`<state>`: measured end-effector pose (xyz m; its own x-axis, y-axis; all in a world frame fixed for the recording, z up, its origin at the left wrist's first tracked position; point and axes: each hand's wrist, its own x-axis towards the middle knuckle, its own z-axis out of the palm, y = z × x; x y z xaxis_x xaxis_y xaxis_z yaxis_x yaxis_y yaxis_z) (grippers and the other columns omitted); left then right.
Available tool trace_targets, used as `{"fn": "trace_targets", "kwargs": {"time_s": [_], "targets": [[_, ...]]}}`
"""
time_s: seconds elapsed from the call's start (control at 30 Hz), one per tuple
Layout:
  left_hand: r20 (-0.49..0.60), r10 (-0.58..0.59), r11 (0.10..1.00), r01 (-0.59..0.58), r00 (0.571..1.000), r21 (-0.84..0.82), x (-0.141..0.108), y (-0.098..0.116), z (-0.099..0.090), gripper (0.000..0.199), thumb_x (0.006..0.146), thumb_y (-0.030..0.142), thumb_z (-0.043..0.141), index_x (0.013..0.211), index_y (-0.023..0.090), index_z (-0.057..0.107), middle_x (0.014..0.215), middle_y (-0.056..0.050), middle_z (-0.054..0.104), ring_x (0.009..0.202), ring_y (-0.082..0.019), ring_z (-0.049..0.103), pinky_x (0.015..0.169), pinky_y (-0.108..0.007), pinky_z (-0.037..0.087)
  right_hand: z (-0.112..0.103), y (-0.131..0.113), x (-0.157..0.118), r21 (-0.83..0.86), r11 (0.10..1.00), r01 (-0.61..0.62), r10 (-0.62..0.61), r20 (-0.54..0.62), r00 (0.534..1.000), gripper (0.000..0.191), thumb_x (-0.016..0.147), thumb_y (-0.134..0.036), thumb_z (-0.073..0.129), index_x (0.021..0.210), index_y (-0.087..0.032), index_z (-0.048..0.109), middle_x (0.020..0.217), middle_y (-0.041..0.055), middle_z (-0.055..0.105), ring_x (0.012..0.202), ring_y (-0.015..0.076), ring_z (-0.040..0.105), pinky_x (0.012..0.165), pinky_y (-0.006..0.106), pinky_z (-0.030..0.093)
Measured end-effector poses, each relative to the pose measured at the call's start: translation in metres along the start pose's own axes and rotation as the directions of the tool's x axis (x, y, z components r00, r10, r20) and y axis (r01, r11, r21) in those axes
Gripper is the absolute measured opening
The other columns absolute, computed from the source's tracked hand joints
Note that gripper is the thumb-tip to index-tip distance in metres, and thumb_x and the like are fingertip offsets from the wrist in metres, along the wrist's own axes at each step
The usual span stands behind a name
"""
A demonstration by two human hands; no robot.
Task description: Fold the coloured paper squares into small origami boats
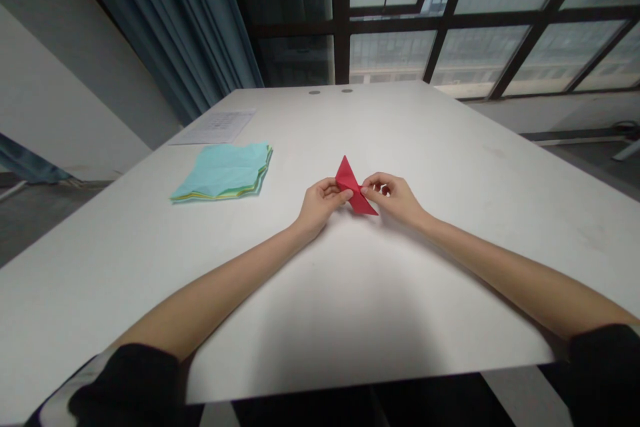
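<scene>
A piece of folded red paper (349, 177), with pointed corners at its top and lower right, is held just above the white table between both hands. My left hand (324, 201) pinches it from the left, thumb across its middle. From the right, my right hand (393, 196) grips a small part at its side between thumb and forefinger; the other fingers are curled. The fingertips hide parts of the folds.
On the white table (350, 293), a stack of coloured paper sheets (225, 170), light blue on top, lies to the left. Behind it is a printed sheet (217, 127). Two round grey discs are set near the far edge. A blue curtain (175, 20) and windows stand beyond.
</scene>
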<state>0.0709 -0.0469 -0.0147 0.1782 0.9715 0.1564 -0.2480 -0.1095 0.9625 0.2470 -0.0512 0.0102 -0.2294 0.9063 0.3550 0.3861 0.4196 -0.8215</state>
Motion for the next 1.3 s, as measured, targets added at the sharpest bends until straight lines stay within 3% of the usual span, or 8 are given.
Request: {"fn": "trace_targets", "kwargs": {"time_s": [0.13,0.3,0.53,0.87,1.17,1.3], "targets": [[-0.024,-0.005,1.000,0.005,1.000,-0.002,0.001,0.000,0.000,0.032,0.061,0.029,0.076,0.085,0.013,0.063,0.083,-0.006,0.069,0.071,-0.013,0.062,0.071,-0.027,0.048,0.002,0.002,-0.002,0.032,0.999,-0.028,0.027,0.007,1.000,0.026,0.075,-0.039,0.059,0.090,-0.018,0.062,0.087,0.0043,0.065,0.073,0.0145,0.054,0.062,0.028,0.040],[-0.028,-0.002,1.000,0.002,1.000,0.002,0.001,0.001,0.002,0.028,0.061,0.027,0.076,0.082,0.013,0.063,0.081,-0.005,0.069,0.072,-0.013,0.062,0.071,-0.026,0.047,0.003,0.003,-0.002,-0.023,0.997,-0.079,0.081,0.118,0.990,0.040,0.065,-0.041,0.070,0.098,-0.019,0.064,0.091,0.0051,0.068,0.081,0.0170,0.059,0.067,0.028,0.041],[-0.039,0.014,0.999,-0.012,0.999,0.036,0.001,0.002,0.002,0.028,0.064,0.032,0.075,0.081,0.013,0.064,0.081,-0.006,0.070,0.072,-0.014,0.062,0.072,-0.027,0.046,0.001,0.003,-0.003,-0.087,0.992,-0.096,0.112,0.193,0.975,0.020,0.073,-0.038,0.062,0.076,-0.019,0.068,0.068,0.0010,0.066,0.060,0.0131,0.055,0.058,0.026,0.039],[-0.107,0.062,0.982,-0.042,0.992,0.182,0.005,-0.003,-0.003,0.026,0.063,0.038,0.074,0.065,0.014,0.064,0.063,-0.001,0.064,0.059,-0.011,0.053,0.060,-0.025,0.039,-0.005,0.012,-0.001,-0.112,0.990,-0.082,0.104,0.211,0.972,0.020,0.071,-0.035,0.063,0.082,-0.018,0.066,0.070,0.0006,0.064,0.059,0.0126,0.053,0.055,0.025,0.037],[-0.073,0.048,0.983,-0.034,0.996,0.178,0.001,-0.004,-0.006,0.025,0.064,0.038,0.074,0.070,0.014,0.068,0.064,-0.001,0.064,0.058,-0.010,0.052,0.060,-0.025,0.040,-0.009,0.017,0.003,-0.126,0.991,-0.052,0.086,0.275,0.958,0.023,0.071,-0.040,0.063,0.076,-0.018,0.065,0.063,-0.0008,0.059,0.056,0.0114,0.047,0.053,0.026,0.034],[-0.020,0.027,0.978,-0.023,0.999,0.206,-0.001,-0.001,-0.007,0.028,0.064,0.036,0.074,0.079,0.013,0.068,0.073,-0.004,0.067,0.064,-0.012,0.056,0.062,-0.025,0.042,-0.014,0.016,0.006,-0.225,0.974,-0.004,0.078,0.321,0.944,0.020,0.071,-0.038,0.063,0.074,-0.019,0.066,0.062,-0.0012,0.059,0.055,0.0119,0.048,0.053,0.025,0.033]]}}
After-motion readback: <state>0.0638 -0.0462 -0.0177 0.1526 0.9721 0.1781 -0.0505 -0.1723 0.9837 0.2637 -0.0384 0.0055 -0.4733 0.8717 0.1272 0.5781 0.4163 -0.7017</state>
